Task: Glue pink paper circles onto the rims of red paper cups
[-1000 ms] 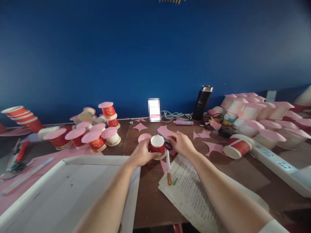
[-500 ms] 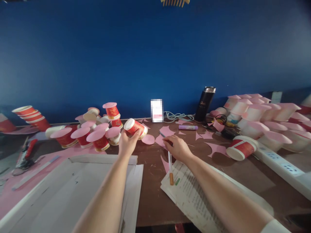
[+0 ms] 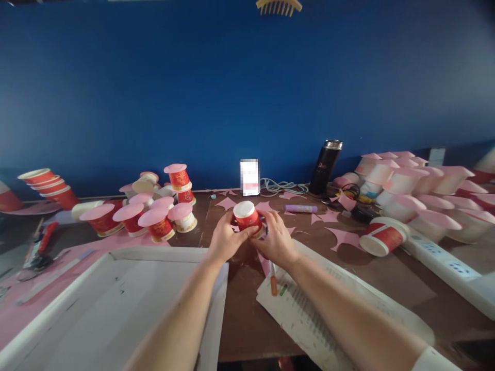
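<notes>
A small red paper cup (image 3: 248, 218) is between my two hands at the middle of the table, its white end facing up. My left hand (image 3: 229, 236) is closed around its left side, with the thumb across the front. My right hand (image 3: 277, 238) grips the right side with bent fingers. A small dark bit shows by the right fingertips, too little to name. Pink paper scraps (image 3: 226, 204) lie around the cup. Just below my right hand is a thin stick-like tool with an orange-brown end (image 3: 274, 286), partly covered by the hand.
Red cups topped with pink paper discs (image 3: 157, 221) stand at left, near stacked cups (image 3: 58, 188). Many pink-topped cups (image 3: 421, 190) fill the right. Also there: a black flask (image 3: 327, 167), purple tube (image 3: 300, 208), power strip (image 3: 450, 260), printed sheets (image 3: 309, 304) and white tray (image 3: 96, 309).
My left hand has brought the cup rightward and turned it more upright. My right hand has moved from the pink scraps onto the cup. The pink disc beside the cup no longer shows.
</notes>
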Motion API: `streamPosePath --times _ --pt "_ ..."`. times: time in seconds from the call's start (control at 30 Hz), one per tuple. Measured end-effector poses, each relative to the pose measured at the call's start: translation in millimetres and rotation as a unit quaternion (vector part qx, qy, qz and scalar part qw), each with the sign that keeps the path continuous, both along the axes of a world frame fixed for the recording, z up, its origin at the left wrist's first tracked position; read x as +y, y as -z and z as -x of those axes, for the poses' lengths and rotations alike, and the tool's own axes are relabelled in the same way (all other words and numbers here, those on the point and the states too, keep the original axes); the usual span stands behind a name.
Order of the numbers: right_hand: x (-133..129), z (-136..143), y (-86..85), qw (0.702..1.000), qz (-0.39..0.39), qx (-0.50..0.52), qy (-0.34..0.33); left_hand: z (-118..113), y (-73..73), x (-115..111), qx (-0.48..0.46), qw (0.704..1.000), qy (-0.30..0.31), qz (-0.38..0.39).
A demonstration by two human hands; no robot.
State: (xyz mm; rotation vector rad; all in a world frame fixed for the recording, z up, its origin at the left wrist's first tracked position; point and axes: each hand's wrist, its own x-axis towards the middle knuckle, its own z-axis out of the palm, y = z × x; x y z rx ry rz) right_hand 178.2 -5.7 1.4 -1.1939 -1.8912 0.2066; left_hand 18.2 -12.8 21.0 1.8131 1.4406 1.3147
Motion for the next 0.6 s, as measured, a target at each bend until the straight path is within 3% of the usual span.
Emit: streamPosePath --times 0.13,0.17,0.23,0.33,0.47,0.6 --pt "2.7 1.1 1.5 0.999 0.033 -0.004 0.027 5.4 1.6 4.9 -0.011 1.000 0.025 0.013" --pt "3.9 0.3 1.4 0.998 0.045 0.002 0.036 11.1 2.7 8.4 -0.016 1.000 0.011 0.010" --pt "7.1 -2.3 2.1 0.996 0.074 0.019 0.051 25.8 6.3 16.7 0.004 0.996 -0.078 -0.034" --pt "13.1 -7.2 6.1 0.991 0.114 0.039 0.057 45.8 14.3 26.6 0.173 0.970 -0.160 -0.067" --pt "18.3 -10.6 11.8 0.987 0.142 0.049 0.063 51.9 23.4 26.5 0.347 0.928 -0.127 -0.053" --pt "18.5 -9.9 11.5 0.985 0.147 0.059 0.066 47.0 24.8 20.1 0.413 0.904 -0.105 -0.039"
